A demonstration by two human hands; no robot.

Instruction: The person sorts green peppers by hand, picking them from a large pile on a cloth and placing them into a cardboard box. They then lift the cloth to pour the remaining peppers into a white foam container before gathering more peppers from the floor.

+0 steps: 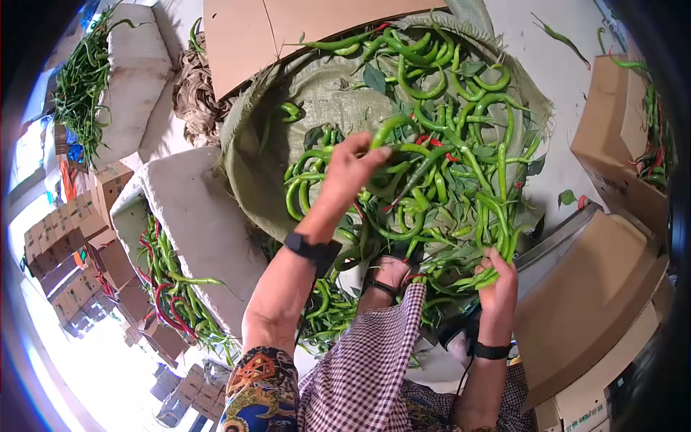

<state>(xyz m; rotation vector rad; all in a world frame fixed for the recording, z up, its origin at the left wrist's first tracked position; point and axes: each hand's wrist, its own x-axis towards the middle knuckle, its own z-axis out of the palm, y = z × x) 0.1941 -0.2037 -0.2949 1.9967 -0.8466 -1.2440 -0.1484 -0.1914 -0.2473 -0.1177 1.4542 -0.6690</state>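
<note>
A green woven sack [252, 173] lies spread wide before me, with its edge rolled down. On it is a loose heap of long green chili peppers [425, 223], with a few red ones and some leaves among them. Over the heap's left part, my left hand [349, 169] is closed on a curved green chili pepper [389, 129]. Lower right, beside the sack's edge, my right hand [498, 284] has its fingers wrapped round several green chili peppers [502, 245]. Their lower ends show at its palm; how many it holds is hidden.
At left stands a white foam container [191, 209] with green and red peppers beside it. More peppers lie by another white block [137, 79] at upper left. Cardboard boxes [597, 302] flank the right side, and a cardboard sheet [309, 25] lies behind the sack. My foot [392, 273] is at the sack's near edge.
</note>
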